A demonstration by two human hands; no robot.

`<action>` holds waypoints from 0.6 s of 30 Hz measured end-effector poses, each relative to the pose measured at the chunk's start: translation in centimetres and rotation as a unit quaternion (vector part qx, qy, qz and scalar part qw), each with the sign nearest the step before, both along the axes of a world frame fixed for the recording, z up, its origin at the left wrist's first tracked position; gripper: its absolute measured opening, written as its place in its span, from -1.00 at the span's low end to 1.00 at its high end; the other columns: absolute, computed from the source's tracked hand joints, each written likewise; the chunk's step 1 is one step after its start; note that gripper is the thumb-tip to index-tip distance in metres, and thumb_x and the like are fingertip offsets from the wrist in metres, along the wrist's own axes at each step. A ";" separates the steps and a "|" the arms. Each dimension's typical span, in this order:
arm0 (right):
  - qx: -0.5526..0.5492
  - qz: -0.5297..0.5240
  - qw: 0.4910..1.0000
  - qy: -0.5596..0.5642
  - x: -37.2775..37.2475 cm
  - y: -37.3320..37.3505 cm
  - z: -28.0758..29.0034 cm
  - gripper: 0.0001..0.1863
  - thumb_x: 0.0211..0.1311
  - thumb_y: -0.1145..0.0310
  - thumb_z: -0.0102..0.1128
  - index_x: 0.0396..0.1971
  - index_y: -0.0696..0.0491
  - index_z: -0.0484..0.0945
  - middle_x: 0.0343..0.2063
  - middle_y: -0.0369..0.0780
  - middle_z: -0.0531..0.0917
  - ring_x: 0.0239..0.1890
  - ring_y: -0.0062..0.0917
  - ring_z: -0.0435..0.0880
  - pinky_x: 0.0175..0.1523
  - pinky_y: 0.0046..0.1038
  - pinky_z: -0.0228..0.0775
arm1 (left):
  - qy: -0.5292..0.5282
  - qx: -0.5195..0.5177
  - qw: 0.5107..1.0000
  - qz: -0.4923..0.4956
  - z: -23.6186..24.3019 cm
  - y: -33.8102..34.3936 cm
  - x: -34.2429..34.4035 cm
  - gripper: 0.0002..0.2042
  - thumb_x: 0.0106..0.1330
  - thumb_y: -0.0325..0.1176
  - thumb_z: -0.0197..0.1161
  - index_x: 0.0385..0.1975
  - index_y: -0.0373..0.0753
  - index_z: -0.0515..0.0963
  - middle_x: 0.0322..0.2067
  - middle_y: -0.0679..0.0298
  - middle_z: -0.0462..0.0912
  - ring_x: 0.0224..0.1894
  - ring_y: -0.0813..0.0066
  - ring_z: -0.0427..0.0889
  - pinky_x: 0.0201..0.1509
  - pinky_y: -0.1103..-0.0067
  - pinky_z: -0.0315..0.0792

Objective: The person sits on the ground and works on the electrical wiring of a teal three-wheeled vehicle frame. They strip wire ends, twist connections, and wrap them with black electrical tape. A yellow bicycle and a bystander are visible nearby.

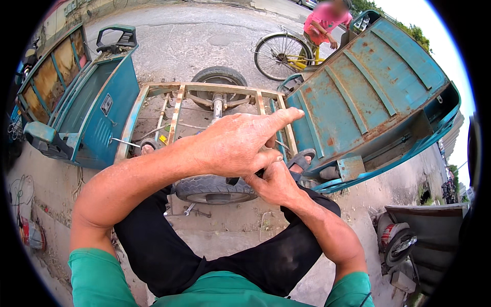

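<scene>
My left hand (240,143) is raised over the metal frame (176,115), index finger stretched to the right and the other fingers curled. Just below and touching it, my right hand (279,184) is closed with its fingers bent. A small dark piece (232,180) shows beneath the left hand, beside the right hand's fingertips; its kind is hidden, and I cannot tell which hand has it. Under my hands, the rusty frame carries an axle (218,105) between a far wheel (219,82) and a near wheel (215,190). My forearms hide part of the frame.
A teal cab body (97,115) stands at left, and a tilted, rusty teal cargo bed (353,97) at right. Beyond the frame, a person in pink (325,25) is by a yellow bicycle (294,59). Wrenches (190,209) lie near the close wheel. A sheet-metal box (427,240) sits lower right.
</scene>
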State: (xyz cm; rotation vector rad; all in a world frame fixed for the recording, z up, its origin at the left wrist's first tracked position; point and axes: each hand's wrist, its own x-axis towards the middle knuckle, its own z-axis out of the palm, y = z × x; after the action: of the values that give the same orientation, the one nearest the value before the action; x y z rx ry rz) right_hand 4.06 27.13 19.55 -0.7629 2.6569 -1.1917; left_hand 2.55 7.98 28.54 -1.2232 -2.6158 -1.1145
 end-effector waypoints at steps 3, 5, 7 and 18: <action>0.003 -0.011 1.000 -0.013 0.4 -0.4 1.0 -0.76 0.27 0.31 0.27 -0.21 0.19 0.60 -0.52 -0.11 0.66 -0.44 -0.32 0.67 -0.27 -0.26 0.45 | 0.071 0.044 0.996 0.003 -1.3 -0.3 -1.5 -0.29 0.19 -0.39 0.25 0.41 -0.18 0.21 -0.21 0.02 0.65 -0.18 0.08 0.66 -0.06 0.26 0.51; 0.009 -0.017 1.000 -0.021 0.5 -0.2 1.3 -0.75 0.26 0.32 0.27 -0.19 0.18 0.60 -0.50 -0.12 0.66 -0.42 -0.35 0.67 -0.26 -0.28 0.46 | 0.040 0.032 0.998 0.022 -2.0 -1.6 -3.0 -0.32 0.20 -0.38 0.26 0.39 -0.19 0.25 -0.22 0.04 0.64 -0.18 0.11 0.66 -0.07 0.28 0.52; 0.016 -0.013 1.000 -0.023 0.3 0.3 0.9 -0.75 0.26 0.32 0.28 -0.17 0.16 0.60 -0.48 -0.13 0.66 -0.40 -0.36 0.67 -0.24 -0.30 0.47 | -0.067 0.013 0.997 0.029 -3.4 -3.5 -5.1 -0.38 0.22 -0.37 0.25 0.34 -0.28 0.31 -0.23 0.06 0.65 -0.23 0.26 0.67 -0.15 0.37 0.55; 0.070 0.085 0.994 -0.020 0.6 -1.1 1.3 -0.76 0.19 0.33 0.31 -0.21 0.15 0.61 -0.58 -0.13 0.59 -0.48 -0.22 0.63 -0.32 -0.22 0.42 | -0.282 -0.111 0.952 0.037 -6.8 -7.2 -5.9 -0.48 0.32 -0.28 0.27 0.22 -0.43 0.44 -0.17 0.00 0.72 -0.31 0.36 0.73 -0.18 0.42 0.57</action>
State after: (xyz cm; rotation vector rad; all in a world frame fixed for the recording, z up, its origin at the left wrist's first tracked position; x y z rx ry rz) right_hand 4.67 26.00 20.82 -0.9099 2.5511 -0.9578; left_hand -3.32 0.81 21.71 -0.9248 -3.2509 -1.3519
